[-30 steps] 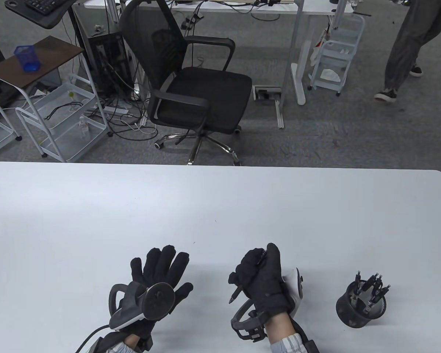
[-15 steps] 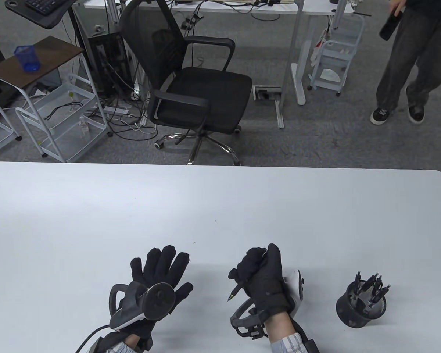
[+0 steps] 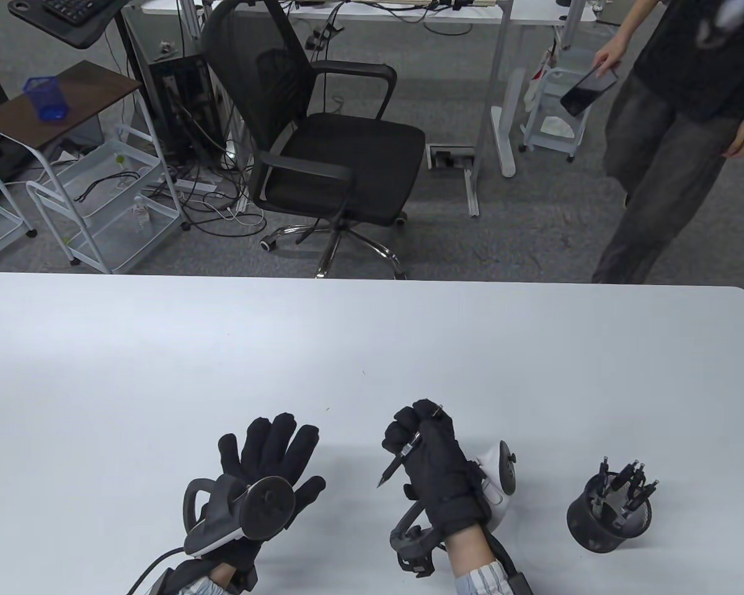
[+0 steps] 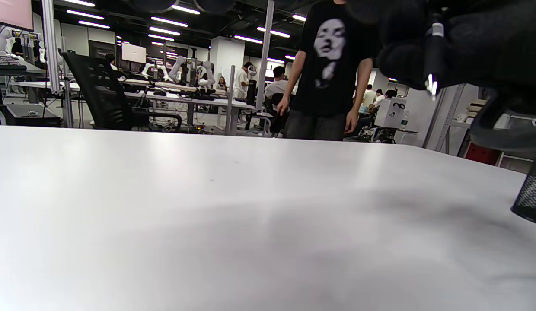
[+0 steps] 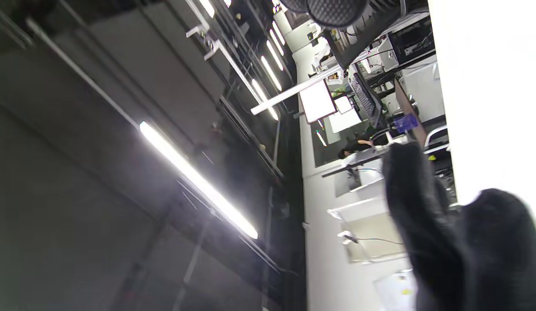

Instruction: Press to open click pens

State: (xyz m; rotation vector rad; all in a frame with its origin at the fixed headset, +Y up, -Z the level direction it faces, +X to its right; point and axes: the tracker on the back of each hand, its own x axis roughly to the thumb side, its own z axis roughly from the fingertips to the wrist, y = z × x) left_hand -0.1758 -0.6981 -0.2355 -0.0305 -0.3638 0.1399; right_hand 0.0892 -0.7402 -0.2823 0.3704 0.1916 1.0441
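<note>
My right hand (image 3: 425,443) grips a dark click pen (image 3: 403,455) in a fist above the white table (image 3: 372,347), near the front centre. The pen's tip points down and left; its button end sits at the top of the fist by the thumb. The pen (image 4: 432,56) also shows in the left wrist view, tip down. My left hand (image 3: 273,449) lies flat on the table with fingers spread, holding nothing. A black mesh pen cup (image 3: 607,511) with several dark click pens (image 3: 626,480) stands at the front right.
A person in dark clothes (image 3: 669,149) holding a phone stands just beyond the table's far right edge. A black office chair (image 3: 322,142) stands behind the table's far edge. The mesh cup's edge (image 4: 531,198) shows at the right of the left wrist view.
My right hand has turned and lifted slightly, and the pen now juts out further toward the lower left. The person in the background has walked closer to the table. My left hand has not moved.
</note>
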